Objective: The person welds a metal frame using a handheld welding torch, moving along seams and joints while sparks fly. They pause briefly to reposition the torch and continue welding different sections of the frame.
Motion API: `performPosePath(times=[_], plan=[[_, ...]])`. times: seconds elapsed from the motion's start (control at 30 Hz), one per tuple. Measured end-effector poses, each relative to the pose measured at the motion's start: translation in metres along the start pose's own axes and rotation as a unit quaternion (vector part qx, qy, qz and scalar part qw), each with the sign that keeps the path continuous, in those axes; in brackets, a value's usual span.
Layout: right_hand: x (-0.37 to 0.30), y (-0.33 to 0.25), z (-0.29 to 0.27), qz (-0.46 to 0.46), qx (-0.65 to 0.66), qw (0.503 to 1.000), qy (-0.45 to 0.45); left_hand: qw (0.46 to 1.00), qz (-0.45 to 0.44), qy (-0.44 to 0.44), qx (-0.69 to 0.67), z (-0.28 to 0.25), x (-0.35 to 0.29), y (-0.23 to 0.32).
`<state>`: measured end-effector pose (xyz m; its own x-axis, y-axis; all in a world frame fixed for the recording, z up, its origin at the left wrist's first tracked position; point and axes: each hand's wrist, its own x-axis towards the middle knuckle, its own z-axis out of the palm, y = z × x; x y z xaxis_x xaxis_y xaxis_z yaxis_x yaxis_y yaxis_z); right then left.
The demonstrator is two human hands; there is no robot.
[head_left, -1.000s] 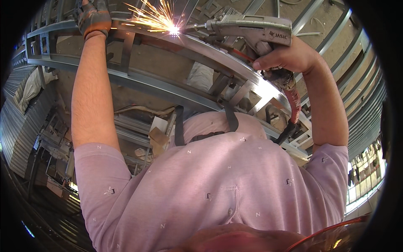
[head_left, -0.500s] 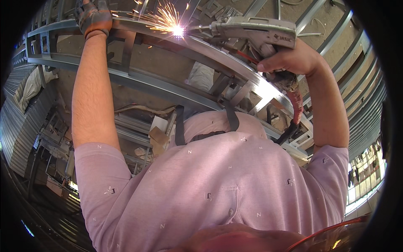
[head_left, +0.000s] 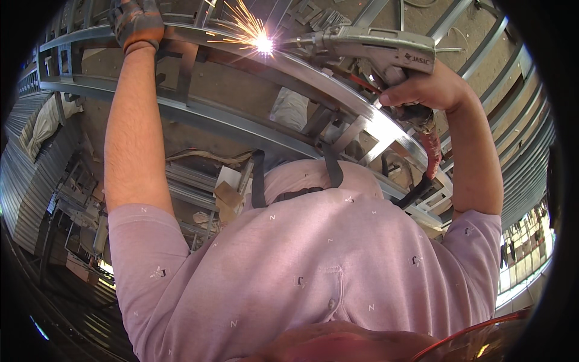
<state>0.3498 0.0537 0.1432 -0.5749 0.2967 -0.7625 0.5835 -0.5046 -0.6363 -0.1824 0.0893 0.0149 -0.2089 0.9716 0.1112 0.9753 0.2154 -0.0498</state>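
Observation:
My right hand (head_left: 431, 87), bare, is wrapped round the handle of a grey welding gun (head_left: 374, 45), which has a red-sleeved cable (head_left: 431, 148) below its grip. The gun points left. Its tip ends at a bright glow on a shiny steel beam (head_left: 325, 81), with orange sparks (head_left: 241, 24) spraying up and left. My left hand (head_left: 136, 27) wears a grey and orange glove. It lies on the same beam left of the glow, its fingers reaching forward, partly cut off by the picture's upper edge.
A second steel rail (head_left: 217, 117) runs nearer my body, joined by short crosspieces. Long metal bars (head_left: 494, 42) stretch across the right side. A white sack (head_left: 289, 108) lies beyond the rail. Corrugated sheets (head_left: 27, 169) stand at the left, and a cardboard piece (head_left: 228, 199) lies below.
The welding gun, my right hand and the glowing spot have shifted slightly right along the beam. My left hand stays on the beam almost where it was.

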Motion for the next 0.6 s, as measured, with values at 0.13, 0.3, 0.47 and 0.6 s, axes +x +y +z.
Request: performPosePath(times=[0.13, 0.3, 0.47, 0.6], plan=[[-0.004, -0.004, -0.003, 0.033, 0.01, 0.999, -0.006, 0.99, 0.077, -0.006, 0.117, 0.005, 0.0, -0.005], [-0.015, 0.001, -0.006, -0.066, 0.04, 0.996, 0.041, 0.996, 0.077, 0.035, 0.008, 0.003, -0.002, -0.002], [-0.023, -0.048, -0.002, -0.069, 0.039, 0.996, 0.041, 0.994, 0.048, 0.054, -0.081, -0.019, -0.006, 0.025], [0.007, -0.077, 0.01, -0.135, 0.031, 0.989, 0.045, 0.998, 0.026, 0.029, -0.056, 0.001, 0.001, 0.0]])
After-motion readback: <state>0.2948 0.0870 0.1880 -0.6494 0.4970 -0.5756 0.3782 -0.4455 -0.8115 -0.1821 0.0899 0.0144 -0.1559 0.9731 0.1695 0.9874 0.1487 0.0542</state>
